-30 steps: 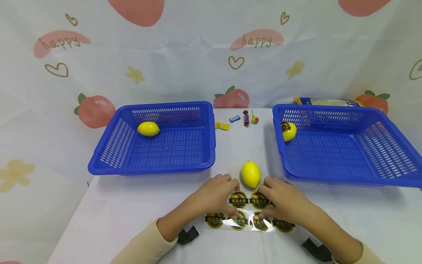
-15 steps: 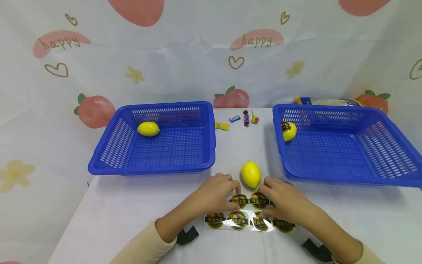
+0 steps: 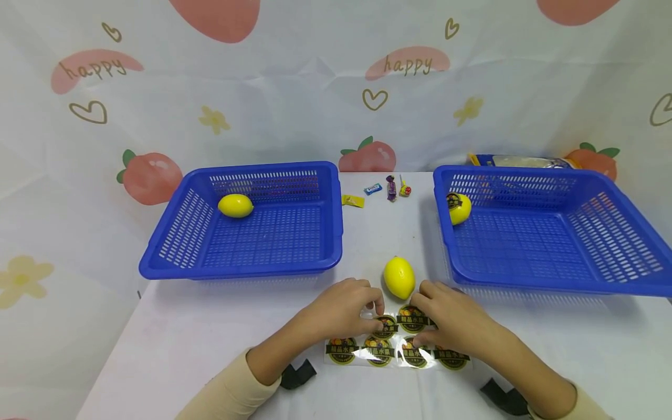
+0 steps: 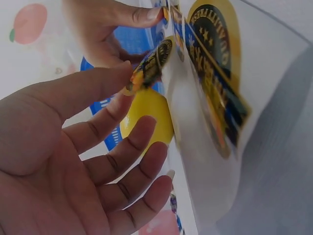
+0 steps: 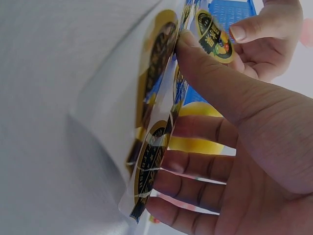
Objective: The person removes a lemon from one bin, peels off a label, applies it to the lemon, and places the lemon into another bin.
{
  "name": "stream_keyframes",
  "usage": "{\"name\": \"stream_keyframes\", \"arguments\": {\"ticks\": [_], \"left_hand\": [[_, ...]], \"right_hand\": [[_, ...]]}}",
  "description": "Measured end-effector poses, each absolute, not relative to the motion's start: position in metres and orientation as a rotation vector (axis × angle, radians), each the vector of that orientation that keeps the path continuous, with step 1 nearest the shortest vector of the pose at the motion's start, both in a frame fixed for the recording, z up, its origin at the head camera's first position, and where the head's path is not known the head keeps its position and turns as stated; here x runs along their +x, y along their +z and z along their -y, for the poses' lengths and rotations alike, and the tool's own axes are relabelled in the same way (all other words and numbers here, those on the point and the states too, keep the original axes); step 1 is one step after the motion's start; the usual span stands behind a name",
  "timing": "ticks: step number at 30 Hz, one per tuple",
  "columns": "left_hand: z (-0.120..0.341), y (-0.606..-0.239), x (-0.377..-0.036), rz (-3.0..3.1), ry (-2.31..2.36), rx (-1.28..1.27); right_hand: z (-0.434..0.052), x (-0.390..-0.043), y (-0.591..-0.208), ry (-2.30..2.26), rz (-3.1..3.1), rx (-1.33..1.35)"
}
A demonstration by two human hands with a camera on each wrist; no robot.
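On the table a clear sheet (image 3: 362, 354) of round black-and-gold fruit labels lies between the hands. My left hand (image 3: 343, 309) pinches one label (image 4: 152, 64) between thumb and forefinger; it stands tilted up off the sheet, and the other fingers are loosely bent. My right hand (image 3: 462, 321) holds the sheet, its thumb (image 5: 195, 56) pressed on the labels and its fingertips at the far edge. Just beyond the sheet, between both hands, rests a yellow lemon (image 3: 399, 279) with no label showing.
A blue basket (image 3: 241, 271) at left contains a plain lemon (image 3: 235, 206). Another blue basket (image 3: 556, 284) at right has a labelled lemon (image 3: 459, 209). Several wrapped sweets, including a purple one (image 3: 391, 189), lie at the back. A packet (image 3: 525, 161) sits behind the right basket.
The label in my left hand has come up from the sheet and moved slightly right and towards me. The right hand and the lemon have stayed put.
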State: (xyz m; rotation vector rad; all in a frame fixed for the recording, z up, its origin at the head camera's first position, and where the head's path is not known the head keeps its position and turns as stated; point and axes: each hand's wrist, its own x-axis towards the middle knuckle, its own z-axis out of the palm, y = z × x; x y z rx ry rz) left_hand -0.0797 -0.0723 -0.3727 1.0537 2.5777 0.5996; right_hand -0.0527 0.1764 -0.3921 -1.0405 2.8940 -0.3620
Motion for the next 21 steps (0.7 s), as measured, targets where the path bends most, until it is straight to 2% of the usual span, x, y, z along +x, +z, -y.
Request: {"name": "stream_keyframes", "arguments": {"ticks": [9,21], "left_hand": [[0.073,-0.373,-0.081,-2.498,0.715,1.056],[0.072,-0.380,-0.092,-2.332,1.277,0.884]], "right_hand": [[-0.176,-0.053,-0.393,-0.366,-2.896,-1.050],[-0.178,-0.053,-0.390,-0.371,-2.875,-1.067]]}}
